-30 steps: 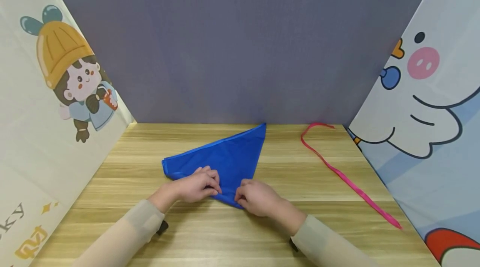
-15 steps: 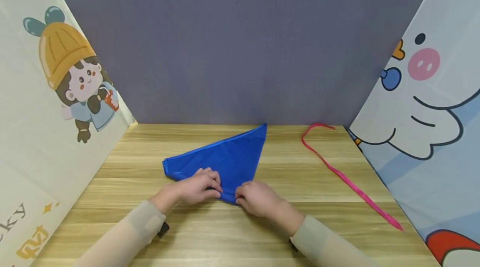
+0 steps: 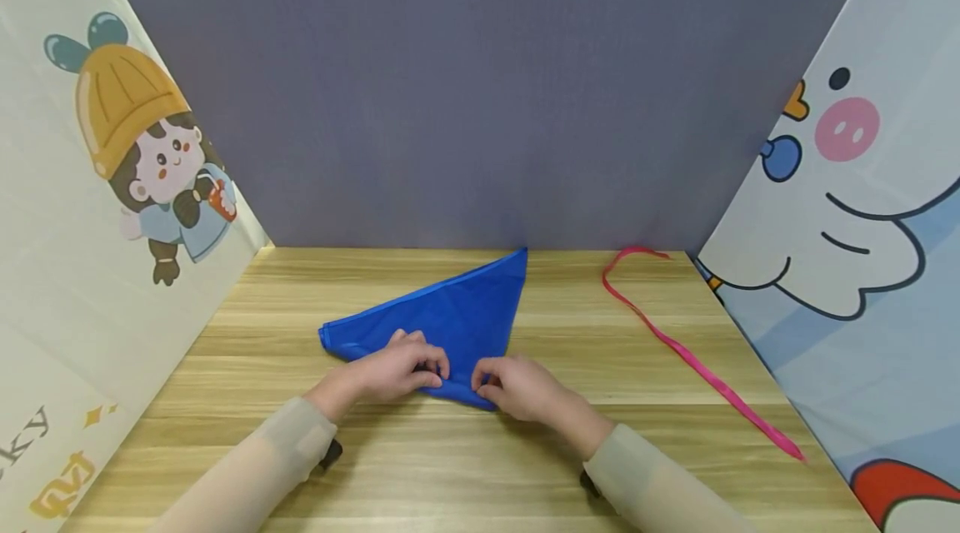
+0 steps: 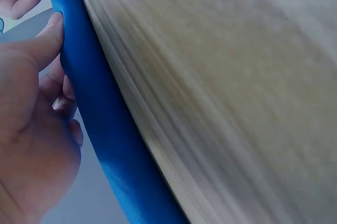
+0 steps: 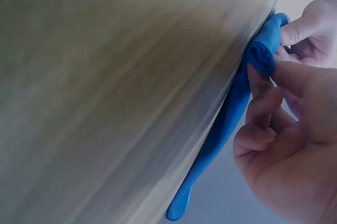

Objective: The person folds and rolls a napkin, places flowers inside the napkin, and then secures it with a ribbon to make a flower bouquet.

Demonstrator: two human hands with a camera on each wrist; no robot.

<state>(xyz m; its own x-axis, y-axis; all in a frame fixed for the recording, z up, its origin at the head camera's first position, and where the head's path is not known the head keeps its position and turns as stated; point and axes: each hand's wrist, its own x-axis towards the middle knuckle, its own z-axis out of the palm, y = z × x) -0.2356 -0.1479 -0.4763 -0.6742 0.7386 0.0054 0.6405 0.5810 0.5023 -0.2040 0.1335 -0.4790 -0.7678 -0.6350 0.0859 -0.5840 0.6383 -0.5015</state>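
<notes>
A blue cloth (image 3: 465, 312), folded to a rough triangle, lies on the wooden table with its near edge rolled up. My left hand (image 3: 397, 366) holds the middle of that roll; in the left wrist view its thumb lies against the rolled edge (image 4: 100, 108), with the other fingers curled on the far side. At the roll's right end, my right hand (image 3: 521, 387) pinches the cloth between thumb and fingers. Spiral layers show at the roll's end (image 5: 260, 58) in the right wrist view, where the left hand (image 5: 313, 34) appears just beyond.
A pink ribbon (image 3: 697, 362) lies curved along the right side of the wooden table (image 3: 450, 475). A grey panel (image 3: 480, 92) stands at the back edge. Cartoon-printed sheets hang at the left (image 3: 60, 208) and right (image 3: 885, 266).
Both hands have inched forward with the rolled near edge. The cloth's far tip and left corner have shifted slightly left and nearer. The ribbon lies unmoved.
</notes>
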